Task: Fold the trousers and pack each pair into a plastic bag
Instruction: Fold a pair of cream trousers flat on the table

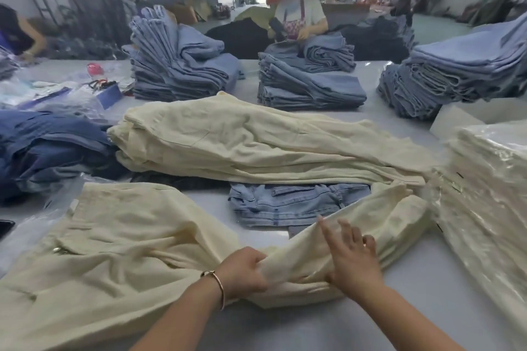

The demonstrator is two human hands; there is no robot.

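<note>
A pair of cream trousers [114,245] lies across the near table, waist at the left, legs running to the right. My left hand [242,271] grips a bunched fold of the leg cloth near the middle. My right hand [350,253] lies flat on the leg just to the right, fingers straight and spread. Behind them lies a pile of cream trousers [256,145]. At the right edge stands a stack of cream trousers in plastic bags [484,194].
A folded pair of light blue jeans [285,202] lies between the pile and my hands. Stacks of blue jeans [182,65] stand at the back, dark blue garments [48,145] at the left. A person sits across the table, another at far left.
</note>
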